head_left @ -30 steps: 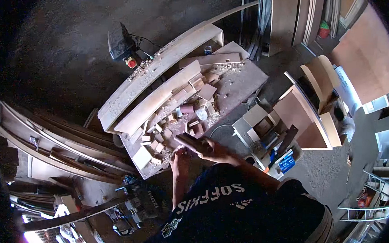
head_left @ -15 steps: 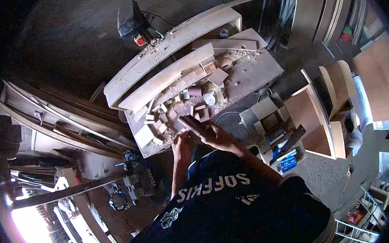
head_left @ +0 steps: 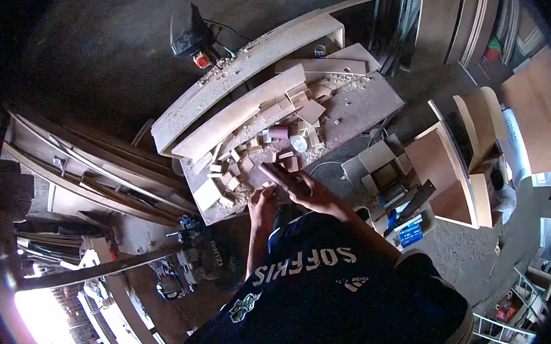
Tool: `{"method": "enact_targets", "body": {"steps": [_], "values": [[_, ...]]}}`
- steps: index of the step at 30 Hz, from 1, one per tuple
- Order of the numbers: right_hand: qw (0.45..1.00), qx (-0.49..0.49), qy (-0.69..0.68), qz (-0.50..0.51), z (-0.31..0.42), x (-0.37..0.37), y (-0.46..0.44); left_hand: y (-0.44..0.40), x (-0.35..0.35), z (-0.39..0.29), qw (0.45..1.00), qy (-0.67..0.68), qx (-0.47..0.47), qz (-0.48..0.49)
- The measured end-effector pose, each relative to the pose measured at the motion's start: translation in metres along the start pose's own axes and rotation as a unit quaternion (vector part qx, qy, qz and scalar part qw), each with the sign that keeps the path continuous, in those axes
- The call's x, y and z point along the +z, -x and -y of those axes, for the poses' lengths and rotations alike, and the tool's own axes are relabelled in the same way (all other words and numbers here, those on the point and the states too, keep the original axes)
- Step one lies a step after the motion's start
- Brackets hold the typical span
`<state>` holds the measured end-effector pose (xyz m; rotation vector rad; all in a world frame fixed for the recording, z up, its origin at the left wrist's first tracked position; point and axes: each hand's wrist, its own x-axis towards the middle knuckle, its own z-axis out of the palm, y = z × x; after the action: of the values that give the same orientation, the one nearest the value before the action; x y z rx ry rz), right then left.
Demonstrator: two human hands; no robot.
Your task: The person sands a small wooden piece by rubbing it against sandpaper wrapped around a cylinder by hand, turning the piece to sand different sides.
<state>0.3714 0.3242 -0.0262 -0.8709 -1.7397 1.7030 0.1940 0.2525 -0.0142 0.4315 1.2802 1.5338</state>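
Plainly, one head-worn view is given, looking down into a dim woodworking space. Near the centre of the frame, a dark brown block [head_left: 279, 176] is held in the right hand [head_left: 316, 196], with its far end pointed toward the upper left and seen against the near side of a worktable [head_left: 378, 106]. The right fingers are wrapped closely around its nearer end. Just to the left and slightly lower, the left hand [head_left: 262, 205] is held with bent fingers close to the block; whether anything is pinched there, or the block is touched, cannot be told.

The block is judged to be stiff, solid and of moderate weight, unlikely to be harmed by a firm hold, though its smooth-looking surface may be made slippery by dust. It is probably best gripped around its long sides, near the middle.

Above the hands in the frame, wood offcuts [head_left: 311, 111] are strewn over the worktable, and a round white container [head_left: 299, 143] and a reddish-brown cylinder [head_left: 280, 132] are set close together among them. A long pale board [head_left: 244, 117] is laid diagonally behind these. The lower centre is filled by a dark lettered shirt [head_left: 344, 294].
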Motion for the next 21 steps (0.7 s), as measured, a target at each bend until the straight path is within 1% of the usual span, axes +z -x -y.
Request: {"method": "enact_targets", "body": {"steps": [1, 2, 3, 5, 6, 7, 8, 9, 11, 13, 14, 16, 17, 18, 19, 20, 21], "values": [[0.999, -0.047, 0.025, -0.008, 0.001, -0.001, 0.001, 0.001, 0.005, -0.002, 0.999, -0.021, 0.045, -0.005], [0.994, -0.105, -0.024, -0.017, -0.005, 0.005, 0.002, -0.001, 0.0, 0.002, 1.0, -0.023, 0.019, 0.009], [0.994, -0.102, -0.028, -0.02, -0.002, 0.008, 0.004, 0.002, 0.001, -0.001, 0.999, -0.026, -0.009, 0.021], [0.997, -0.055, -0.059, 0.009, 0.001, 0.006, 0.008, 0.007, 0.008, -0.002, 1.0, -0.023, -0.007, 0.02], [0.997, 0.034, -0.063, 0.01, 0.016, -0.001, 0.012, 0.003, 0.004, 0.005, 1.0, -0.023, -0.013, 0.016], [0.998, 0.033, -0.062, 0.005, 0.009, -0.002, 0.012, -0.003, -0.001, 0.011, 0.999, -0.029, -0.023, 0.019], [0.997, -0.001, -0.074, 0.001, -0.002, -0.002, 0.011, -0.004, -0.006, 0.017, 0.999, -0.03, -0.024, 0.027], [0.996, -0.036, -0.086, -0.003, 0.002, -0.004, 0.01, -0.003, -0.003, 0.013, 0.999, -0.031, -0.025, 0.034], [0.997, -0.041, -0.064, -0.008, 0.011, -0.003, 0.019, 0.003, 0.004, 0.009, 0.998, -0.02, -0.013, 0.053], [0.996, 0.02, -0.082, -0.009, 0.021, -0.003, 0.017, 0.009, 0.017, -0.005, 0.997, -0.022, -0.041, 0.057], [0.999, 0.035, -0.029, -0.019, -0.003, -0.003, 0.01, -0.011, -0.001, 0.017, 0.993, -0.076, 0.024, 0.084], [0.997, 0.07, -0.007, -0.013, -0.001, -0.008, 0.009, -0.014, -0.009, 0.02, 0.996, -0.074, -0.018, 0.041], [0.998, 0.006, -0.061, -0.014, 0.009, -0.005, 0.01, -0.024, -0.027, 0.032, 0.996, -0.06, -0.009, 0.063], [0.999, -0.035, -0.038, 0.002, 0.014, -0.005, 0.009, -0.021, -0.02, 0.024, 0.998, -0.027, -0.025, 0.051], [0.995, -0.04, -0.091, -0.007, 0.004, 0.005, 0.007, -0.012, -0.009, 0.014, 0.998, 0.007, -0.043, 0.035], [0.995, -0.041, -0.088, -0.003, -0.007, 0.008, 0.004, -0.01, -0.004, 0.01, 0.999, 0.024, -0.025, 0.038], [0.999, -0.013, -0.042, -0.019, -0.002, 0.007, 0.001, -0.015, -0.009, 0.012, 0.999, 0.004, -0.014, 0.046]]}}
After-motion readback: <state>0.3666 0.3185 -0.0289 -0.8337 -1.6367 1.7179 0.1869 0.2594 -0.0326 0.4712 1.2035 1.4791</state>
